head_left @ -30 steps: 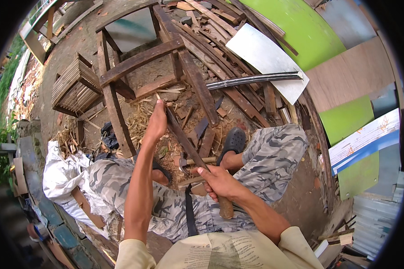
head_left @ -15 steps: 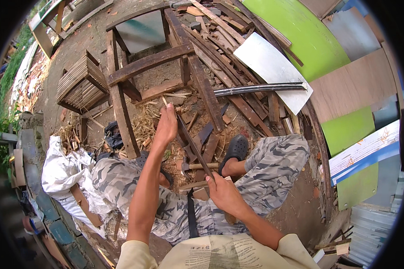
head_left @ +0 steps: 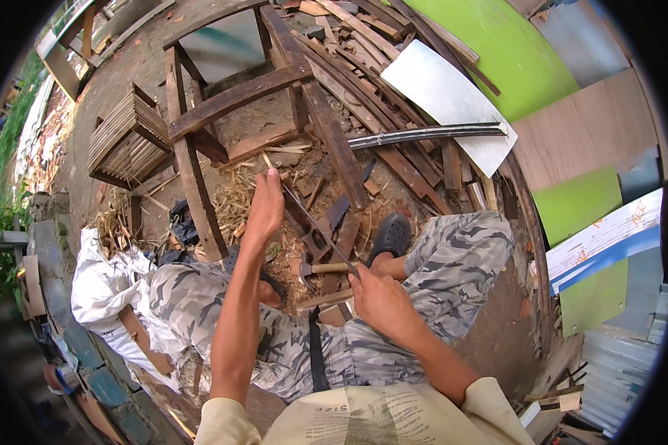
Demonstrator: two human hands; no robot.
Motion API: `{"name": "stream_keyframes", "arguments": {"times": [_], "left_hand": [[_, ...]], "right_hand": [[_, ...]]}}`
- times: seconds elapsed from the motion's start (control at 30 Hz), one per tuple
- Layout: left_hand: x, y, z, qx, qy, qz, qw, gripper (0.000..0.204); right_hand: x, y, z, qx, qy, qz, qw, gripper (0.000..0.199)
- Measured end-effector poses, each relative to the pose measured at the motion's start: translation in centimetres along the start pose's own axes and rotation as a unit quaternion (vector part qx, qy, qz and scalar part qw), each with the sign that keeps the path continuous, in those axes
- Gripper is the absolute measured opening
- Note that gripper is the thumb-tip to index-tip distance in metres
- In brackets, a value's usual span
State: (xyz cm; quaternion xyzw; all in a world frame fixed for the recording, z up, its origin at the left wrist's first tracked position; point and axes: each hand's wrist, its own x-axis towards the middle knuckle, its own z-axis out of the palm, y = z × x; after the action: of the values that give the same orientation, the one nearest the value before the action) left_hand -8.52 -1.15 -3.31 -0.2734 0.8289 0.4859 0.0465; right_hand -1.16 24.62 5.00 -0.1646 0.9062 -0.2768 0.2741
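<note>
1. compared with a second ago, showing a much thinner side of the long dark strip (head_left: pixel 321 230), rolled from its broad face to nearly edge-on
2. also hiding its near end, plainly visible a second ago below the right hand (head_left: pixel 384 300), and uncovering more of the hammer (head_left: pixel 334 268) behind
3. meaning, at a guess, a fresh angle of the strip for working the pale stick (head_left: pixel 268 161), probably mid-stroke rather than finished
4. clamped with the right hand: around the near part of the strip, fingers curled
5. closed with the left hand (head_left: pixel 266 204): on the pale stick, with only a tip poking out past the fingers; impossible to tell whether also touching the strip's far end, just beside them
6. placed between both hands, in front of the body, over the littered ground
7. slanting along its long axis from the right hand up-left to the left hand, pointing away from the body, roughly toward the wooden frame (head_left: pixel 237 102)
</note>
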Motion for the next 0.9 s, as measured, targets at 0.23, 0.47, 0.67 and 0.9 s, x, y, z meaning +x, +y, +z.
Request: {"name": "stream_keyframes", "arguments": {"times": [0.23,0.47,0.67,0.9], "left_hand": [[0.3,0.0,0.9,0.023,0.032,0.011,0.999,0.073],[1.5,0.0,0.8,0.034,0.017,0.016,0.999,0.074],[0.6,1.3,0.3,0.026,0.003,0.020,0.999,0.068],[-0.3,1.4,0.7,0.041,0.057,0.042,0.997,0.061]], "right_hand": [[0.4,0.8,0.9,0.154,-0.130,0.058,0.978,0.034],[-0.1,0.5,0.5,0.421,-0.250,0.158,0.857,0.043],[-0.7,-1.0,-0.4,0.420,-0.241,0.202,0.851,0.041],[-0.7,-0.3,0.5,-0.003,-0.005,0.047,0.999,0.029]]}}
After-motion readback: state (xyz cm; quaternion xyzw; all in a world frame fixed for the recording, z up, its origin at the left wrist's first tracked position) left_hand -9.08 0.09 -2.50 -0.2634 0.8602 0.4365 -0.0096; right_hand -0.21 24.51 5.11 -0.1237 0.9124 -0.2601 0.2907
